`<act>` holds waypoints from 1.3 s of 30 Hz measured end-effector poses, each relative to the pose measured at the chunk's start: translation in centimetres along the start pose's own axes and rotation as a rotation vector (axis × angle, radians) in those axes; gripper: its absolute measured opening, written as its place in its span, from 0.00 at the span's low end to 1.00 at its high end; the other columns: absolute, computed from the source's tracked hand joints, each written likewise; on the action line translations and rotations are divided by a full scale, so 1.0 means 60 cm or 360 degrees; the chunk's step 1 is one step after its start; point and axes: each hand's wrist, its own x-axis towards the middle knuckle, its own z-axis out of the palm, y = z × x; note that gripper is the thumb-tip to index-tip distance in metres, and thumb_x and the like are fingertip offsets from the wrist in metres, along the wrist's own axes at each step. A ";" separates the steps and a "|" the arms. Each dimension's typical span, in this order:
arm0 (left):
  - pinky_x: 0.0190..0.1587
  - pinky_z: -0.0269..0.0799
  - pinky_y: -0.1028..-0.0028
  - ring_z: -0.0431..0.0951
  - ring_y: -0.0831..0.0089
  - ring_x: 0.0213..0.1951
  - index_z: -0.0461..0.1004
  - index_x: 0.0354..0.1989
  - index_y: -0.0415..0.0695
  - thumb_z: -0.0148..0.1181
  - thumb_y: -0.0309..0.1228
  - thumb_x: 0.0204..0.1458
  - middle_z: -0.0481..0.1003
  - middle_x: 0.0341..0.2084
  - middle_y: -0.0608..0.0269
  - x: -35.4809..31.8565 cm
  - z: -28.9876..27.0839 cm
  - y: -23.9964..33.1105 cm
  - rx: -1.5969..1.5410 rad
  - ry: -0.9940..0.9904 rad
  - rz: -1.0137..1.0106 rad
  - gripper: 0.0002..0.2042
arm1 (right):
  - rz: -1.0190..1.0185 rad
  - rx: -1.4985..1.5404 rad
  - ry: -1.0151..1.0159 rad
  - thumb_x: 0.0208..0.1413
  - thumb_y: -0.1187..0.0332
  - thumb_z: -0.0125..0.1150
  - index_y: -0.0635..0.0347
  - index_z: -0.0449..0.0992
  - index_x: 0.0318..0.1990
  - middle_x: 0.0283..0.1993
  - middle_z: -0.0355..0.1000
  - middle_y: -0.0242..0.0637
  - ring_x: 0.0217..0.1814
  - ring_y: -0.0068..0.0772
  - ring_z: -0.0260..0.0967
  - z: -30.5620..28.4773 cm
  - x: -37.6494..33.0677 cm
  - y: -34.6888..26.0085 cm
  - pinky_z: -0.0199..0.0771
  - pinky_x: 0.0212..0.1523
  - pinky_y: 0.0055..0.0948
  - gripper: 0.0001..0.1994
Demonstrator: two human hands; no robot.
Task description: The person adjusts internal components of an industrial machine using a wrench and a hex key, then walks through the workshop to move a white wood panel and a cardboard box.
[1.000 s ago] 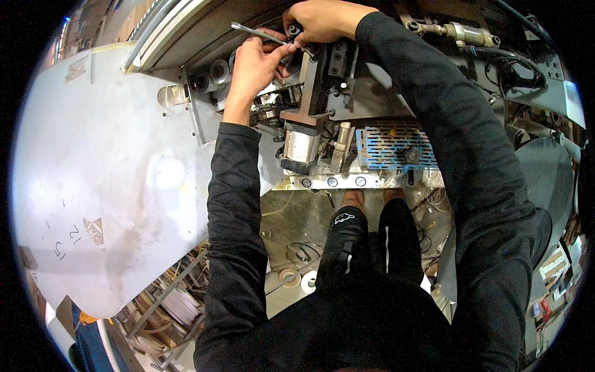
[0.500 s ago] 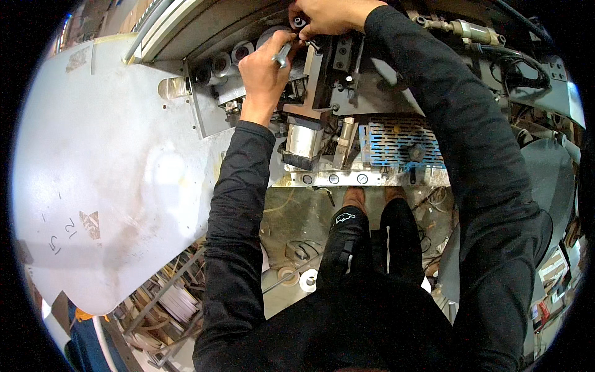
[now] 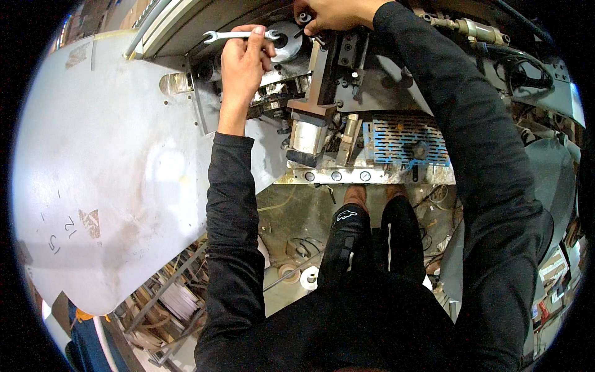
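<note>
In the upper left of the head view, my left hand (image 3: pixel 243 62) grips a silver open-ended wrench (image 3: pixel 232 35). The wrench lies almost level, one forked end pointing left, clear of the machine. My right hand (image 3: pixel 334 13) reaches to the top of the machine, its fingers closed round a small dark round part (image 3: pixel 304 18) with a pale ring at its end. Just below those fingers is the upper end of a dark metal bar (image 3: pixel 322 68). A silver disc-shaped roller (image 3: pixel 286 51) with a dark centre sits between my hands.
A large pale metal panel (image 3: pixel 118 161) spreads across the left. Below the bar hang a silver cylinder block (image 3: pixel 306 137) and a slotted blue-and-grey plate (image 3: pixel 406 142). A strip with round gauges (image 3: pixel 336 176) runs along the near edge. A pneumatic cylinder (image 3: pixel 477 30) and hoses lie upper right.
My left hand has moved left, away from my right hand, and the wrench has swung to nearly level. The roller has come into fuller view. My right hand stays at about the same spot.
</note>
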 end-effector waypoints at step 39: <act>0.33 0.77 0.58 0.81 0.43 0.31 0.78 0.43 0.41 0.64 0.34 0.62 0.81 0.30 0.46 0.008 0.051 -0.028 0.1148 0.0122 0.0887 0.09 | -0.0067 -0.0005 0.0080 0.54 0.59 0.72 0.67 0.83 0.40 0.37 0.80 0.55 0.41 0.57 0.79 0.009 -0.003 -0.004 0.77 0.40 0.48 0.17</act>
